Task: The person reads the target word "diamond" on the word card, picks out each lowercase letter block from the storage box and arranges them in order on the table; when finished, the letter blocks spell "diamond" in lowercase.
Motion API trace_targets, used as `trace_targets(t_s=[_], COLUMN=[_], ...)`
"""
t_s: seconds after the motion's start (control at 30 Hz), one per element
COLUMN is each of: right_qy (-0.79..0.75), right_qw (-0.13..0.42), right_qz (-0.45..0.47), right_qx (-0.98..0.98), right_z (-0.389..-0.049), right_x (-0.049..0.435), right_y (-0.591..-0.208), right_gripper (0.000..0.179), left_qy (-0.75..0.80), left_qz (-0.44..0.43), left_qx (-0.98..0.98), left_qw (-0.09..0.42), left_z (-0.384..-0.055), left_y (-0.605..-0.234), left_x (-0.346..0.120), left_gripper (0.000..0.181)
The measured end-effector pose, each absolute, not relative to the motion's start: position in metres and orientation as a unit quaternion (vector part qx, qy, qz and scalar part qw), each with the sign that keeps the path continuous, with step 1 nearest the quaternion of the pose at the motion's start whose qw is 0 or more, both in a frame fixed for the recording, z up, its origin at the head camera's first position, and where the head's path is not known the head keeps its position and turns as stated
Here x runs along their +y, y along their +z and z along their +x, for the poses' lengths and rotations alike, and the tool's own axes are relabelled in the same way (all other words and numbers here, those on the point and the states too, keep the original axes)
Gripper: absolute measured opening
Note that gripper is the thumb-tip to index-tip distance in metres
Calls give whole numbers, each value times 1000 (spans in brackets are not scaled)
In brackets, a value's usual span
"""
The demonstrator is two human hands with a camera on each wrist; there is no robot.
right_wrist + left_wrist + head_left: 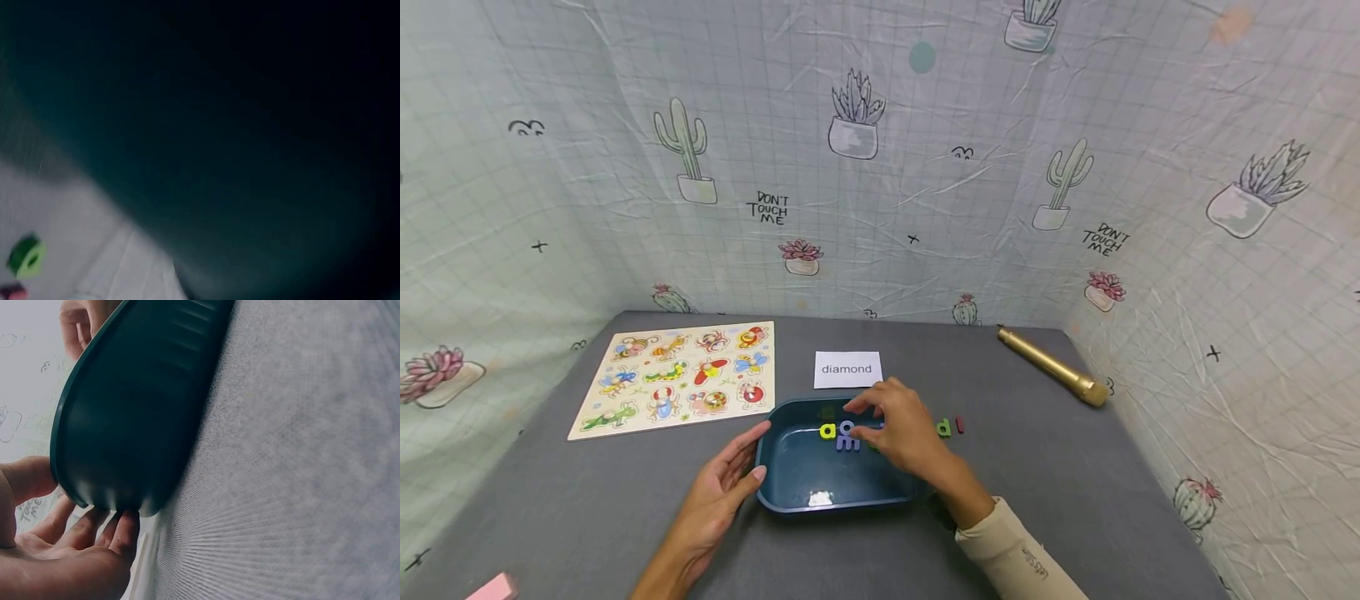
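Note:
A dark teal tray (797,487) lies on the grey table with small letters in it. Among them are a yellow "a" (827,431), a purple ring-shaped letter (847,427) and a purple "m" (847,444); other letters are partly covered. My left hand (718,492) touches the tray's left end, thumb and fingertips spread along its outside. Over the tray, my right hand (901,429) reaches toward the purple letters, its thumb and index finger parted. The right wrist view is mostly dark, with a green letter (27,256) at lower left.
Behind the tray stands a white card (847,369) reading "diamond". A green "d" (943,427) and a red stick-shaped letter (959,425) lie right of it. An insect picture board (681,379), a gold microphone (1052,367) and a pink block (493,587) are farther out.

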State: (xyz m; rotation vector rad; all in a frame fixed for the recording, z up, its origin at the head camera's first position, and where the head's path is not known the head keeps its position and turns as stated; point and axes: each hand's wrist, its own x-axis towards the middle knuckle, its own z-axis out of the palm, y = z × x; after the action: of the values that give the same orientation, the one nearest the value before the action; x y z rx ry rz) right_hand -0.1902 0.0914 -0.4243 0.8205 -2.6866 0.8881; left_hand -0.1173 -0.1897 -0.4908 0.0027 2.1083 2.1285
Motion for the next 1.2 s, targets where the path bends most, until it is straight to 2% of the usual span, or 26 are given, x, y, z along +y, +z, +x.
trace_targets(t_s=[0.57,0.87,1.2], right_qy=[318,286,235], right_qw=[71,34,3], right_qz=[272,255,282], right_qx=[-905,-923,-930], right_z=[-194,-203,-205], right_x=[57,58,57], right_y=[-455,-469,-472], right_gripper=[29,39,47], left_qy=[712,708,707], left_qz=[21,7,14], left_qx=[699,703,704], left_qw=[67,71,66], left_z=[-117,-117,-116], left_y=[-493,-491,-492], left_x=[-186,-189,-189], left_gripper=[62,62,63])
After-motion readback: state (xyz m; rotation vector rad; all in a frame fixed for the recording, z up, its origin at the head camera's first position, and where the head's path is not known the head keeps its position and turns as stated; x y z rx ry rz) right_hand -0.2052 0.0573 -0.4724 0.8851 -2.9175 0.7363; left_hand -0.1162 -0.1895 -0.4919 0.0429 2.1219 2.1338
